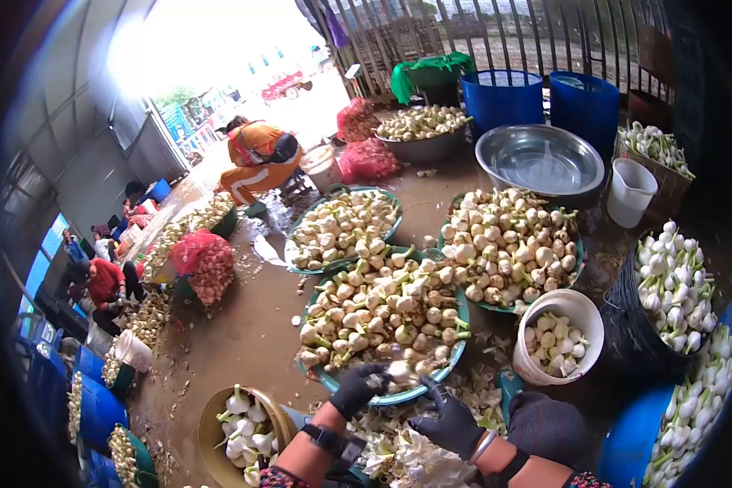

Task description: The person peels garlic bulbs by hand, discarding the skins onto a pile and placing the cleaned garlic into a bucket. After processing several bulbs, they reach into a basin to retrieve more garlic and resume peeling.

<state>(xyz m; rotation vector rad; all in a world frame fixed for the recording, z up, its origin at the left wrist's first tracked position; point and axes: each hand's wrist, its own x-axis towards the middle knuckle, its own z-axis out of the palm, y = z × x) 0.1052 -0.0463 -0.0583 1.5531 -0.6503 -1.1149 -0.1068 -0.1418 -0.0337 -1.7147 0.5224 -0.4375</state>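
My left hand (359, 390), in a dark glove, is closed with its fingertips at a pale garlic bulb (399, 372) over the near rim of a green basin (462, 346). Unpeeled garlic bulbs with cut stems (382, 305) heap up in that basin. My right hand (451, 421), gloved too, is just right of the bulb, with thumb and forefinger apart and nothing visible between them. Loose garlic skins (415, 447) pile up below both hands. At lower left, a tan bucket (211, 423) holds cleaned white bulbs.
A white bucket (594, 313) of bulbs stands at right, beside a black container (622, 317) full of white garlic. More heaped basins (394, 220) lie ahead. A metal bowl (537, 159) and blue barrels (503, 102) stand behind. A person in orange (260, 154) bends over farther off.
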